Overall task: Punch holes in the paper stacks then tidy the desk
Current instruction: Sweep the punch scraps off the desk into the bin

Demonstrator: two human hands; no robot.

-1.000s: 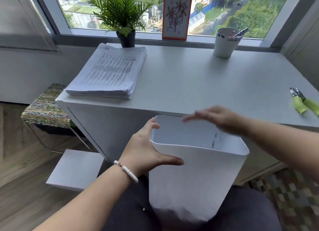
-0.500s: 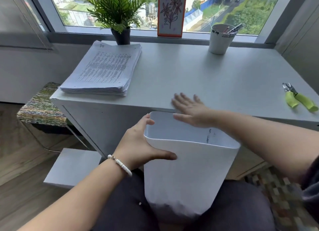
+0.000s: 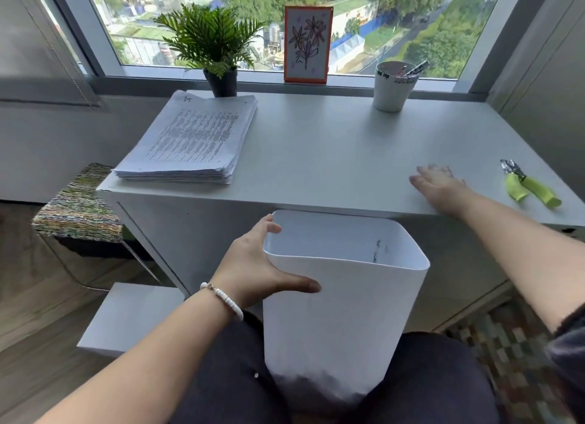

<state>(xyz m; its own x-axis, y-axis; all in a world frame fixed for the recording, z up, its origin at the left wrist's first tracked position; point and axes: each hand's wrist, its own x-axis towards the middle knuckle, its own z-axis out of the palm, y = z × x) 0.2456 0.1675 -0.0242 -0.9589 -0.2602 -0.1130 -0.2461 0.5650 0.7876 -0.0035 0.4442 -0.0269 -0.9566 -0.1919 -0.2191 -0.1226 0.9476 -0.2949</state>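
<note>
A white waste bin point(image 3: 342, 322) stands between my knees, just below the desk's front edge. My left hand point(image 3: 256, 271) grips its left rim, thumb across the front wall. My right hand point(image 3: 438, 184) lies flat and blurred on the grey desk point(image 3: 332, 157) near the front right, fingers spread, holding nothing. A green-handled hole punch point(image 3: 528, 188) lies to the right of that hand, apart from it. A thick stack of printed paper point(image 3: 193, 142) rests on the desk's left side.
On the sill side stand a potted plant point(image 3: 218, 50), a framed flower drawing point(image 3: 307, 43) and a white cup of pens point(image 3: 392, 86). A woven stool point(image 3: 79, 205) and a white box point(image 3: 126, 316) sit on the floor to the left.
My right hand has moved from above the bin's rim onto the desk and slid right toward the hole punch. My left hand has stayed on the bin.
</note>
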